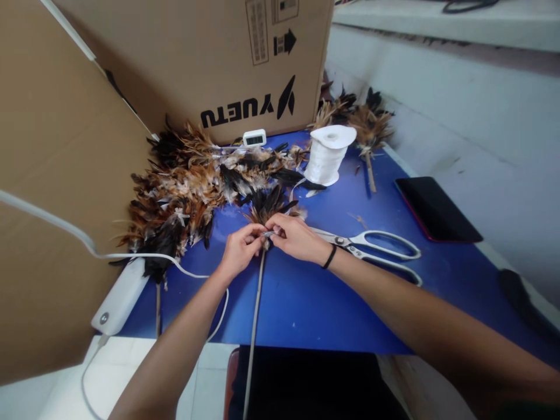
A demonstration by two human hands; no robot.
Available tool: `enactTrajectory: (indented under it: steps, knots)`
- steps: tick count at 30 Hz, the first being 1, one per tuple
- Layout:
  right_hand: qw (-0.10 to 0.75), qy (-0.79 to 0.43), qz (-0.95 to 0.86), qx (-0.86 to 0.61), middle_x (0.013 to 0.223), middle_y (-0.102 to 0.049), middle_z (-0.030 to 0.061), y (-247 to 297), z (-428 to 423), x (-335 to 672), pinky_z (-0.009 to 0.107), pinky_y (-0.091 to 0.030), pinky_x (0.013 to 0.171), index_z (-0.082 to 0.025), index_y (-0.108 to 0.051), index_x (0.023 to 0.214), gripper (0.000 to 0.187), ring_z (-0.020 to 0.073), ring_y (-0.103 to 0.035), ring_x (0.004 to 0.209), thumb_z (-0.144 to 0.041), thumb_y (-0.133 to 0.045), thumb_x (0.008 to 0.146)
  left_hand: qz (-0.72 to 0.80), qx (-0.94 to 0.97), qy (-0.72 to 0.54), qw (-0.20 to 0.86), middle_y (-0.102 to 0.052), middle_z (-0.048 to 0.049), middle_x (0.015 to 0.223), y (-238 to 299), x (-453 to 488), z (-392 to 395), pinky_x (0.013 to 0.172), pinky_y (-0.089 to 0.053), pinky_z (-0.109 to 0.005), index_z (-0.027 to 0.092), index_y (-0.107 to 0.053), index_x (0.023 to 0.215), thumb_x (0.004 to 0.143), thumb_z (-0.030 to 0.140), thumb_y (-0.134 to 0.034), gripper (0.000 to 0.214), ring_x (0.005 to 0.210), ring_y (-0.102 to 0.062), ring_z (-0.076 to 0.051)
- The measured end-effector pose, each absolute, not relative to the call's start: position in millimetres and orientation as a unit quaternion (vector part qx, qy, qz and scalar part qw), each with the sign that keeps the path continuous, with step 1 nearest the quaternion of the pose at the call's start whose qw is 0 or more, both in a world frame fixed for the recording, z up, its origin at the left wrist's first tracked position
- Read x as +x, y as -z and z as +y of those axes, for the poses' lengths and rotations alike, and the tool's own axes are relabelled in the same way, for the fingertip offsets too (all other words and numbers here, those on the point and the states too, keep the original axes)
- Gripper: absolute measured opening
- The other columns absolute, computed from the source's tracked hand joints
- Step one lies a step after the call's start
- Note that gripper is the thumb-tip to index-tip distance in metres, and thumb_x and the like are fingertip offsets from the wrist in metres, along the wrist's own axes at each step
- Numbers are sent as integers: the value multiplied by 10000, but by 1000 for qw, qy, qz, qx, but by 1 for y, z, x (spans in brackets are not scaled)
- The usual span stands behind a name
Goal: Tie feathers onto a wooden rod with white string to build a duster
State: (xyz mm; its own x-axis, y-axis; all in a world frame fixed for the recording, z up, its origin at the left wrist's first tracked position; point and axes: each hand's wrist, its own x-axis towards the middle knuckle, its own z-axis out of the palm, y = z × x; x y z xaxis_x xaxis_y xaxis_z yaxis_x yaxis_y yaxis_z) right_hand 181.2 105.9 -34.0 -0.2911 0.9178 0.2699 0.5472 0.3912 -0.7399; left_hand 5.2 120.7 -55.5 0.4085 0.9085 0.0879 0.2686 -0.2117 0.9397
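Note:
Both hands meet over a feather duster (268, 203), at the spot where dark feathers join its long thin stick (257, 303). My left hand (242, 248) pinches a thin white ribbon (268, 233) at the stick. From the other side, my right hand (297, 235) has its thumb and fingers pressed on the same ribbon. The exact wrap round the stick is partly hidden by the fingers. Large metal scissors (371, 245) lie just right of my right hand. Beyond the duster stands a white ribbon spool (330, 157), with a loose strand hanging from it.
Brown and black feathers (188, 181) are heaped at the left. Cardboard boxes (210, 64) wall off the back and left. A small display (254, 137) stands behind. Another duster (371, 125) and a tablet (437, 209) lie right. A white cable (131, 255) crosses near a power bank (120, 297).

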Motion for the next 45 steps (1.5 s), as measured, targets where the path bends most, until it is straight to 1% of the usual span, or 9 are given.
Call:
enactTrajectory:
  steps: [2,6,10,17,25,29,33,39,45]
  knots:
    - [355,-278,-743,-494,676,-478,-35,34,105,180,204,-339,601,-151,-582,842,166,86,-445,621,-54,-558,710,425,694,-345,467,-553,25,712,55,5,121,437,-353,-158,168,-574,944,774,282,-596,206,453,-476,-32]
    - [367,-271,-734,-504,671,-493,-28,37,106,178,207,-338,601,-157,-625,763,38,80,-451,608,-143,-590,767,428,687,-350,471,-548,32,741,54,6,120,434,-367,-154,177,-526,938,769,298,-607,223,451,-486,-28]
    - [372,-258,-735,-504,647,-511,-23,40,107,176,208,-337,602,-166,-669,745,72,79,-463,600,-175,-607,781,426,689,-352,469,-544,37,724,54,6,120,435,-374,-147,176,-508,912,769,312,-606,220,450,-489,-25]
    - [368,-252,-716,-537,698,-644,8,40,108,171,220,-370,626,-177,-681,716,103,112,-561,657,-219,-605,770,445,683,-357,456,-582,24,750,52,8,118,420,-397,-145,187,-472,960,764,294,-601,258,444,-514,-34]
    - [359,-217,-753,-508,767,-680,23,40,105,171,223,-385,677,-182,-695,801,159,119,-594,715,-217,-541,825,447,673,-368,461,-592,31,716,52,10,117,405,-403,-140,189,-447,926,742,287,-617,268,440,-523,-42]
    - [338,-178,-752,-537,704,-659,21,40,103,169,229,-362,632,-176,-689,745,184,115,-570,650,-206,-522,817,455,680,-363,445,-593,32,701,52,11,116,411,-423,-149,185,-481,934,742,244,-598,233,454,-539,-55]
    - [332,-222,-707,-584,617,-641,7,37,104,166,229,-348,581,-189,-710,721,165,113,-549,579,-214,-551,758,462,694,-367,413,-604,24,704,51,12,113,433,-434,-149,174,-544,898,750,232,-575,162,464,-548,-52]
    - [338,-273,-666,-606,578,-637,3,36,108,167,228,-364,567,-188,-719,677,136,125,-561,585,-209,-585,696,480,686,-369,404,-643,7,685,49,13,111,452,-438,-153,155,-617,871,723,222,-596,163,459,-551,-58]
    - [342,-272,-674,-596,611,-649,9,37,105,169,229,-373,579,-184,-706,701,129,127,-568,611,-225,-588,732,490,672,-365,418,-639,1,652,51,14,112,459,-428,-164,147,-658,833,722,263,-619,165,466,-559,-71]
